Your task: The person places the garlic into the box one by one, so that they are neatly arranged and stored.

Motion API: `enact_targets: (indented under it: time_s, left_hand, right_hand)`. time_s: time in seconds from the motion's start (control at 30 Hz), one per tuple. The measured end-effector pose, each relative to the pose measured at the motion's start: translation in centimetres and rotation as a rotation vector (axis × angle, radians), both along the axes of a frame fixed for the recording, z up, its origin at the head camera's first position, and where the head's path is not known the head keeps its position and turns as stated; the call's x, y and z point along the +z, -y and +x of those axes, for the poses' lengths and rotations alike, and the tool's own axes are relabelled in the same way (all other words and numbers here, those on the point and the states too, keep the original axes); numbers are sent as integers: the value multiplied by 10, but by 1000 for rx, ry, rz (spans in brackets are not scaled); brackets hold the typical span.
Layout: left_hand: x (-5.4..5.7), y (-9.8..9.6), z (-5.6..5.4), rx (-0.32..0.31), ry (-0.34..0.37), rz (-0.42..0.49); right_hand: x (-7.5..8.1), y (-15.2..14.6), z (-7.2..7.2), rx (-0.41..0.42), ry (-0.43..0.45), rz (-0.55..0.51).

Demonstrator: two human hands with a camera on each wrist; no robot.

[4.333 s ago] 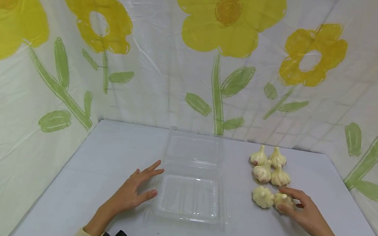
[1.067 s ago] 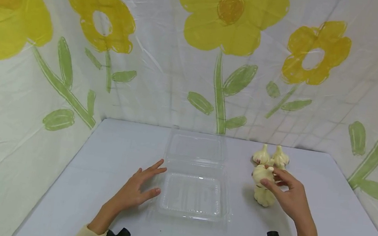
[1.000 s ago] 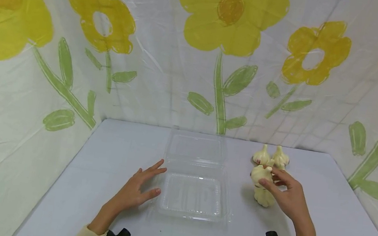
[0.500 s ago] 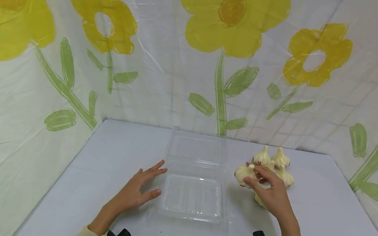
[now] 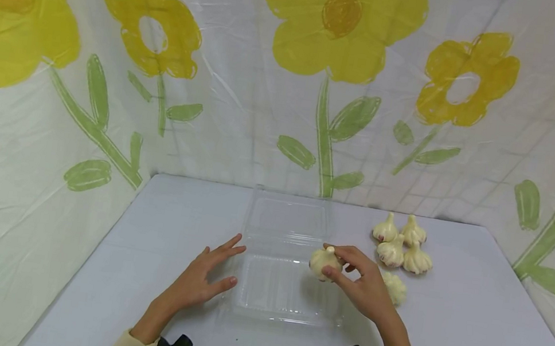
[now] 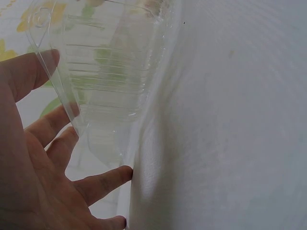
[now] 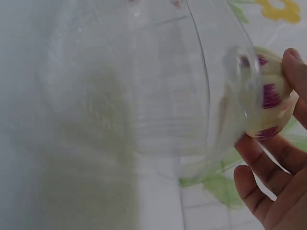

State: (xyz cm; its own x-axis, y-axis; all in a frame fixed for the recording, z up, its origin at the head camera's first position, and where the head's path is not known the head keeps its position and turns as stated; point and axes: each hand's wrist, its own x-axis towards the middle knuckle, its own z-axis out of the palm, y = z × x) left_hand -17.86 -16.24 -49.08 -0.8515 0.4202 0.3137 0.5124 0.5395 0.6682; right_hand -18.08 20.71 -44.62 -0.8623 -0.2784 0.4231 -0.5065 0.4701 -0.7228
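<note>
My right hand (image 5: 365,282) pinches a garlic bulb (image 5: 325,263) between thumb and fingers, above the right side of a clear plastic clamshell box (image 5: 276,288). The box lies with its lid (image 5: 289,216) folded back toward the far edge. In the right wrist view the held garlic bulb (image 7: 271,98) shows purple patches, partly seen through the box's clear wall. My left hand (image 5: 203,273) stays at the box's left side, fingers spread. The left wrist view has the left fingertips (image 6: 72,109) at the box's rim (image 6: 62,91), other fingertips near the white cloth.
Several garlic bulbs (image 5: 391,251) stand grouped at the right rear of the white-covered table (image 5: 472,324). One more bulb (image 5: 395,288) sits nearer, partly behind the right hand. A flower-printed curtain (image 5: 227,74) hangs behind and beside the table.
My right hand has picked up a garlic bulb from the front of the group and carried it left, over the box. The left hand has stayed in place.
</note>
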Motion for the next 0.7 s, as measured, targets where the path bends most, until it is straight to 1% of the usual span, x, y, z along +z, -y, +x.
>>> enact_targets:
  time_s: [0.13, 0.33, 0.53, 0.7]
  left_hand:
    - [0, 0, 0, 3, -1, 1]
    - [0, -1, 0, 4, -8, 3]
    - [-1, 0, 0, -1, -7, -3]
    - [1, 0, 0, -6, -13, -2]
  right_hand:
    - [-3, 12, 0, 28, 27, -9]
    - [-7, 30, -2, 30, 70, -32]
    - [-11, 43, -3, 45, 76, -53]
    - [-10, 54, -4, 44, 107, -51]
